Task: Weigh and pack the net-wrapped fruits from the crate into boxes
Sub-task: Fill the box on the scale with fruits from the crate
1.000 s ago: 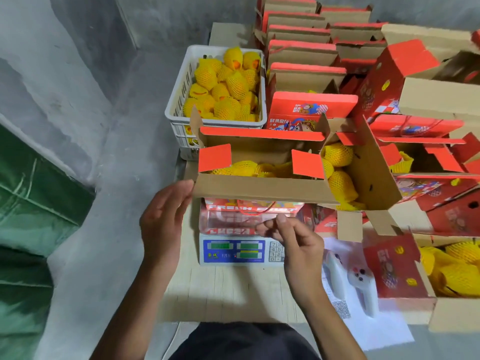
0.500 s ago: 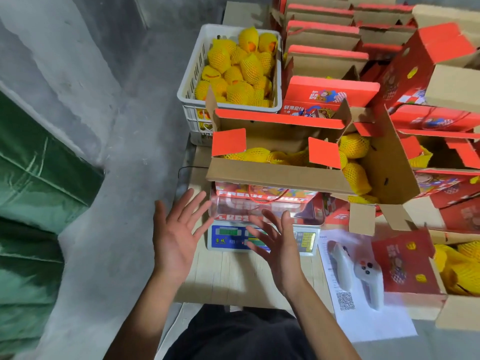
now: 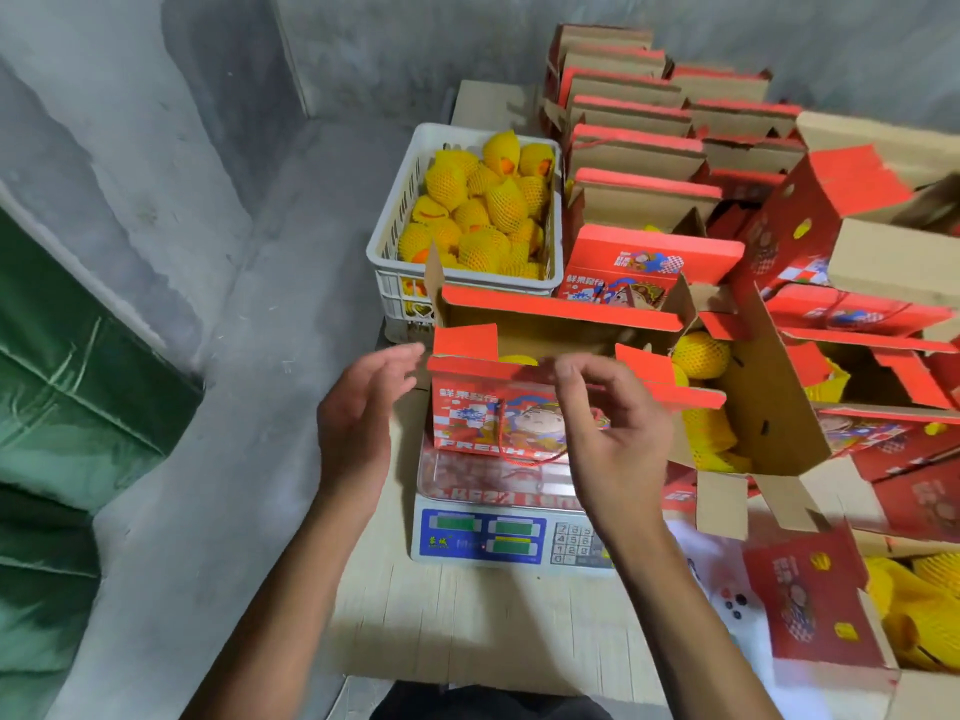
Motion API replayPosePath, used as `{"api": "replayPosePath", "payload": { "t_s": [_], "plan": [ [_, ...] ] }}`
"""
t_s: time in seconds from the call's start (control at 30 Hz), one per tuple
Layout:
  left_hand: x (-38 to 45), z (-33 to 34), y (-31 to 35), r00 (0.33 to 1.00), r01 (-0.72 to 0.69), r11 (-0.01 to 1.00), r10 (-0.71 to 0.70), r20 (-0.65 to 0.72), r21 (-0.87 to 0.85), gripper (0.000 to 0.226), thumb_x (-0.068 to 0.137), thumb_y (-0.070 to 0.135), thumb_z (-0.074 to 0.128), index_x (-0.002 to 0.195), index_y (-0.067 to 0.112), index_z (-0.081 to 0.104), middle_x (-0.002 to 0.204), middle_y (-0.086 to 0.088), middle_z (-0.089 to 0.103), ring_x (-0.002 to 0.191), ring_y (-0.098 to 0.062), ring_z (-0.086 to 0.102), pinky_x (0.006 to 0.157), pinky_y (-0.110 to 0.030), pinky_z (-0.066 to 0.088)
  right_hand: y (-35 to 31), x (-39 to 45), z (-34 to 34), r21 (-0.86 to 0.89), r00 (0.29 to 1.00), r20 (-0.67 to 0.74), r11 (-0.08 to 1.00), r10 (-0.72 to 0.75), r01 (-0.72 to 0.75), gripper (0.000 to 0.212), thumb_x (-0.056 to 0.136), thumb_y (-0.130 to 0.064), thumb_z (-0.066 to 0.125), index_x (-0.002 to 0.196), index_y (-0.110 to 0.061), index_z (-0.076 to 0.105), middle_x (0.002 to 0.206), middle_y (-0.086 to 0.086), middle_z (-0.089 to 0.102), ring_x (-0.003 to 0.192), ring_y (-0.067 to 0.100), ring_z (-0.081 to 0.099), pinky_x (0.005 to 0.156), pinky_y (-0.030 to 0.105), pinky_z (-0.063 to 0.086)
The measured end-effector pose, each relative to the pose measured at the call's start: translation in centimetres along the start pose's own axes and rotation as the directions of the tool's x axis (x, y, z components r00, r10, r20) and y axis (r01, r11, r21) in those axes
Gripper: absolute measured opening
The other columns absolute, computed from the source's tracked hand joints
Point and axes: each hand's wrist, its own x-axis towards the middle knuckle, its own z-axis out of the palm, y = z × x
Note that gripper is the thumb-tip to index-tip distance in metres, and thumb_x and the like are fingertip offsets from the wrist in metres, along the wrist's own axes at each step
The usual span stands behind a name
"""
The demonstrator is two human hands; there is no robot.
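An open red box of net-wrapped fruits stood on the scale in front of the white crate, the left hand beside it with fingers straight, the right hand before it, fingers loosely curled, holding nothing.

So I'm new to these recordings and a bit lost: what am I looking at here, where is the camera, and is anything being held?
The camera sits on a person's head, looking down at their bare hands. No machine is involved. An open red box holding yellow net-wrapped fruits stands on a scale on a pale table. Behind it is a white crate of more fruit, with stacked red boxes to the right. The left hand is open beside the box. The right hand, fingers loosely curled, is in front of it; neither clearly holds anything.
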Motion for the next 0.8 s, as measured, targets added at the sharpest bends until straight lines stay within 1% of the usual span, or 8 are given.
{"api": "replayPosePath", "payload": {
  "t_s": [0.13,0.3,0.4,0.47,0.63,0.7,0.73,0.8],
  "plan": [
    [3.8,1.8,0.6,0.99,-0.122,0.991,0.117,0.079,0.055,0.021,0.099,0.03,0.057,0.11,0.03,0.075,0.113,0.009,0.076,0.112,-0.012,0.069,0.096,-0.038,0.054,0.4,5.1,0.4,-0.187,0.982,0.124,0.969,-0.14,0.161,0.012,0.1,-0.018,0.065,0.108,-0.016,0.074,0.105,-0.006,0.074,0.099,0.015,0.069,0.087,0.035,0.054],
    [8.3,3.2,0.6,0.96,-0.267,0.964,0.264,0.097,0.016,0.026,0.1,0.008,0.055,0.114,0.023,0.071,0.102,0.001,0.073,0.096,-0.018,0.07,0.087,-0.031,0.057,1.6,10.8,0.9,-0.515,0.885,0.411,0.746,-0.218,0.422,0.021,0.102,-0.018,0.058,0.117,-0.012,0.071,0.115,0.006,0.073,0.109,0.029,0.064,0.093,0.042,0.049],
    [11.8,3.6,0.4,0.97,-0.244,0.97,0.244,-0.023,-0.019,0.033,0.095,-0.001,0.052,0.104,0.023,0.072,0.087,0.003,0.07,0.075,-0.016,0.065,0.069,-0.028,0.056,2.1,14.6,1.2,-0.626,0.842,0.54,0.675,0.012,0.391,0.028,0.105,-0.032,0.052,0.121,-0.018,0.07,0.12,0.008,0.071,0.112,0.034,0.062,0.088,0.046,0.051],
    [14.4,3.8,0.3,0.976,-0.215,0.977,0.215,-0.019,-0.006,0.035,0.095,-0.004,0.051,0.101,0.023,0.071,0.087,0.004,0.069,0.072,-0.016,0.064,0.067,-0.027,0.054,2.7,17.7,1.7,-0.656,0.781,0.601,0.662,0.168,0.363,0.03,0.105,-0.038,0.051,0.122,-0.021,0.068,0.122,0.011,0.07,0.112,0.036,0.063,0.086,0.047,0.052],
    [21.0,4.9,-1.9,0.939,-0.204,0.944,0.115,0.323,0.258,0.023,0.1,-0.007,0.053,0.117,-0.002,0.067,0.118,-0.019,0.068,0.108,-0.026,0.064,0.089,-0.021,0.05,6.6,25.5,5.3,-0.668,0.581,0.73,0.556,0.36,0.494,0.036,0.104,-0.026,0.054,0.137,-0.014,0.062,0.135,0.013,0.066,0.124,0.036,0.06,0.097,0.045,0.05],
    [23.0,5.8,-3.4,0.903,-0.221,0.912,0.058,0.425,0.345,0.023,0.1,-0.007,0.055,0.119,-0.004,0.067,0.123,-0.025,0.062,0.116,-0.032,0.059,0.09,-0.013,0.046,8.8,27.4,6.7,-0.676,0.518,0.736,0.512,0.436,0.53,0.039,0.104,-0.025,0.054,0.14,-0.014,0.059,0.137,0.015,0.064,0.124,0.036,0.059,0.099,0.046,0.05],
    [24.0,6.3,-4.3,0.888,-0.265,0.865,0.046,0.458,0.426,0.022,0.099,-0.001,0.06,0.12,0.0,0.068,0.125,-0.022,0.062,0.118,-0.03,0.058,0.091,-0.011,0.045,9.8,28.0,7.4,-0.676,0.482,0.737,0.495,0.475,0.545,0.041,0.103,-0.026,0.055,0.142,-0.014,0.057,0.138,0.015,0.063,0.125,0.036,0.058,0.1,0.046,0.05],
    [25.9,7.1,-6.2,0.852,-0.369,0.709,0.0,0.523,0.601,0.026,0.099,0.018,0.066,0.124,0.01,0.069,0.13,-0.012,0.063,0.126,-0.028,0.055,0.101,-0.026,0.044,11.9,28.7,8.5,-0.665,0.407,0.738,0.478,0.538,0.574,0.045,0.102,-0.03,0.059,0.144,-0.013,0.054,0.14,0.013,0.061,0.126,0.034,0.058,0.101,0.042,0.049]
  ]
}}
